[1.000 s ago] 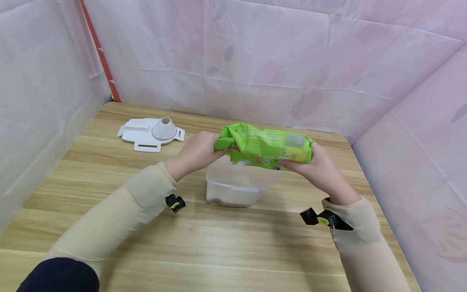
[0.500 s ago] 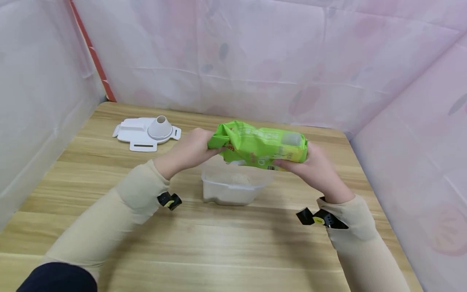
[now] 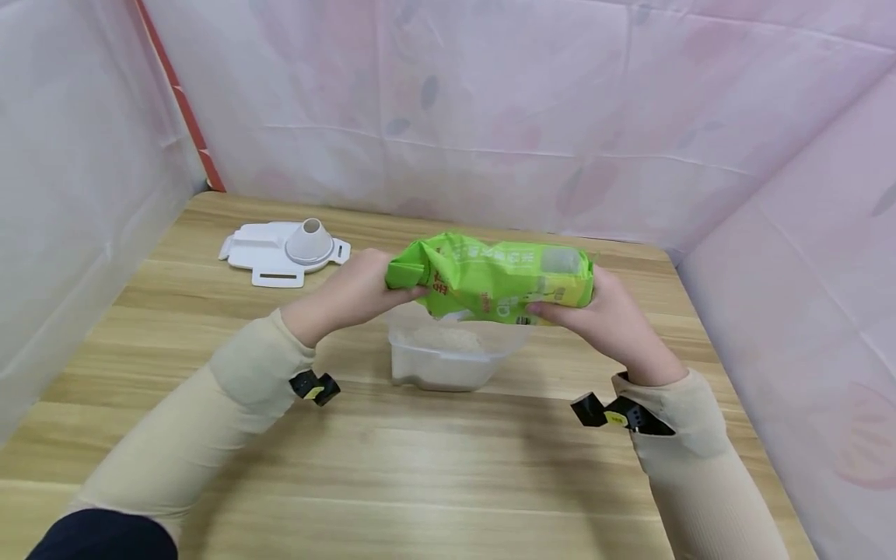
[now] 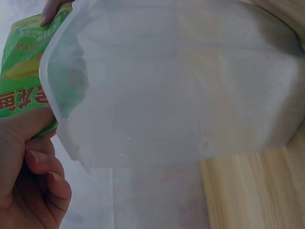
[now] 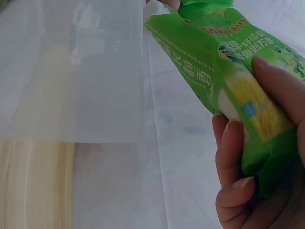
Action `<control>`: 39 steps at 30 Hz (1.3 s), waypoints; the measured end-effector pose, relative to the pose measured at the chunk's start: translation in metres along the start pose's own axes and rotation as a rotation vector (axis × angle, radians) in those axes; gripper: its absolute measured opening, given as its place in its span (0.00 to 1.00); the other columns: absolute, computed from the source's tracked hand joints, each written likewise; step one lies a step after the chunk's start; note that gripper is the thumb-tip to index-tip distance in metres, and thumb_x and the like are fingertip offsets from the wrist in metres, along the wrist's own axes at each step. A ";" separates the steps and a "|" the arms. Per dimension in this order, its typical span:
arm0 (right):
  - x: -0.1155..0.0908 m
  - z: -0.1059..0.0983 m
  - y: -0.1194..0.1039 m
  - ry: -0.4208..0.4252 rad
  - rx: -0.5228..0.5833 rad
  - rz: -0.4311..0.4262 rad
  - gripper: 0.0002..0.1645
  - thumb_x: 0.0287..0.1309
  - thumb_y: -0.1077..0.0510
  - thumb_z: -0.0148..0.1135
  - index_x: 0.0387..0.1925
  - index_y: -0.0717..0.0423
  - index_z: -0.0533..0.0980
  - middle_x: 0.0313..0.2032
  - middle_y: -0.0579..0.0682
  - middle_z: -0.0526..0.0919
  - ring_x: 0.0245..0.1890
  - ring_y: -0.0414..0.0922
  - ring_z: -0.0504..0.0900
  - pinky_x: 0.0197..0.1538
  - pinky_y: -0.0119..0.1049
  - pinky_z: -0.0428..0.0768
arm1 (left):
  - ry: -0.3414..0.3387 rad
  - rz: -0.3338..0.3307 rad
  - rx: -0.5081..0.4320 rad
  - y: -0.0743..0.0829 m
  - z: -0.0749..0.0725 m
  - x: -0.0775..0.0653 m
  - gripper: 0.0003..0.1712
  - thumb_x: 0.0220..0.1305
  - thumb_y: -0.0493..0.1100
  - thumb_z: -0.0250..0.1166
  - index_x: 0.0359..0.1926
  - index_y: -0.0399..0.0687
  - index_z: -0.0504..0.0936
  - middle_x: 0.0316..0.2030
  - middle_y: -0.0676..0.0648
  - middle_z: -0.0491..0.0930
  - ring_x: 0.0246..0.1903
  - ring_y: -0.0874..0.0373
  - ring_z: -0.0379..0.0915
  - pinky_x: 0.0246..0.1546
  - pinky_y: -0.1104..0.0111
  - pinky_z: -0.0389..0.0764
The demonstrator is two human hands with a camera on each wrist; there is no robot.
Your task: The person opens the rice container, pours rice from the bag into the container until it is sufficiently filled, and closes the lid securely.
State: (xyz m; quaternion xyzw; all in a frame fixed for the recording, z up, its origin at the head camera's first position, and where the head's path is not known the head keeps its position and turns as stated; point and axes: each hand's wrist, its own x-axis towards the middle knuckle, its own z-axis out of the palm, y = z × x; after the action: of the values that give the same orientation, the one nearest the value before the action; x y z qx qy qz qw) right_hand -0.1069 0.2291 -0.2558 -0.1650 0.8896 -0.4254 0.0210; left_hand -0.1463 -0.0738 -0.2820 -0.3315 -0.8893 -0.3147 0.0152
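Note:
My left hand (image 3: 350, 292) grips the crumpled left end of a green printed rice bag (image 3: 490, 278). The bag lies on its side in the air over a clear plastic bin (image 3: 441, 373), overlapping its far part in the head view. Around the right end, my right hand (image 3: 609, 323) holds with the thumb on the near face. Inside the bin is a heap of pale grains (image 3: 448, 338) that looks like rice. In the left wrist view, the curled fingers (image 4: 45, 162) are beside the translucent bin wall (image 4: 143, 95). The bag's mouth is hidden.
A white plastic lid (image 3: 259, 249) with a cone-shaped spout (image 3: 310, 239) lies on the wooden table (image 3: 420, 467) at the back left. Pale patterned sheets (image 3: 504, 117) hang behind the table and along both sides.
My left hand has shifted slightly left with its end of the bag, which now reaches further left. The right hand keeps nearly the same place. More of the grain heap shows.

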 end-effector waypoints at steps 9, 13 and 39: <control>0.002 0.002 -0.006 -0.009 -0.066 0.024 0.28 0.47 0.49 0.72 0.50 0.49 0.73 0.42 0.44 0.81 0.40 0.40 0.79 0.42 0.34 0.78 | 0.020 -0.012 -0.087 -0.015 0.004 -0.008 0.12 0.57 0.47 0.67 0.41 0.47 0.82 0.36 0.49 0.83 0.39 0.55 0.79 0.40 0.61 0.78; 0.002 0.003 -0.006 -0.015 -0.072 0.039 0.28 0.46 0.48 0.72 0.49 0.48 0.74 0.41 0.44 0.82 0.39 0.40 0.80 0.41 0.36 0.78 | 0.016 0.000 -0.109 -0.020 0.006 -0.011 0.11 0.57 0.45 0.67 0.41 0.46 0.82 0.37 0.49 0.83 0.39 0.55 0.78 0.41 0.61 0.78; -0.001 -0.013 -0.001 0.014 -0.066 0.048 0.28 0.46 0.51 0.73 0.51 0.47 0.73 0.43 0.44 0.81 0.41 0.39 0.79 0.42 0.32 0.78 | 0.113 0.121 0.108 -0.008 0.016 0.006 0.09 0.60 0.45 0.64 0.33 0.43 0.81 0.24 0.47 0.81 0.24 0.55 0.77 0.26 0.63 0.77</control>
State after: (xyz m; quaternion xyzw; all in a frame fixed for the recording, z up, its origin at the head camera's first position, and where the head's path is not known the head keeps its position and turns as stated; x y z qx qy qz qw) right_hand -0.1074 0.2383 -0.2471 -0.1410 0.9070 -0.3964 0.0193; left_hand -0.1529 -0.0665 -0.2980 -0.3651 -0.8811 -0.2828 0.1022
